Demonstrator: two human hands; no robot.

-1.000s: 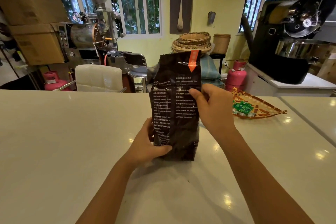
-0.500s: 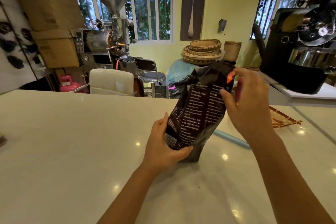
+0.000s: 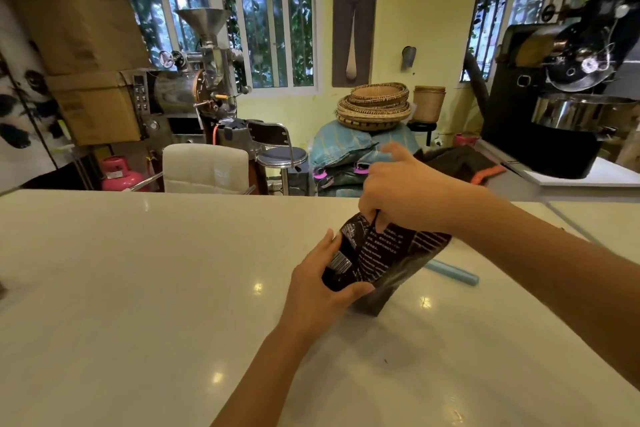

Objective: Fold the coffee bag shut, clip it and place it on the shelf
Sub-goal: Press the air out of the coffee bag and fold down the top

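Observation:
A dark coffee bag [image 3: 384, 256] with white print leans to the right on the white counter [image 3: 138, 270]. My left hand [image 3: 322, 291] grips its lower left side near the barcode. My right hand [image 3: 405, 191] presses down on the upper part, and the bag's top with an orange tab [image 3: 485, 174] is bent over backwards to the right, behind my wrist. A light blue bar-shaped clip [image 3: 453, 272] lies on the counter just right of the bag, partly hidden by it. No shelf can be picked out in this view.
Beyond the counter's far edge stand a white chair [image 3: 206, 168], a metal stool [image 3: 282, 156], a silver coffee roaster [image 3: 194, 87], cardboard boxes [image 3: 83, 55], stacked woven baskets [image 3: 374, 106] and a pink gas cylinder [image 3: 121, 175]. A large black roaster [image 3: 561, 107] sits at right.
The bag went from upright to leaning right. My right hand moved from its side up to the top and has bent the top over backwards; the view tilted up.

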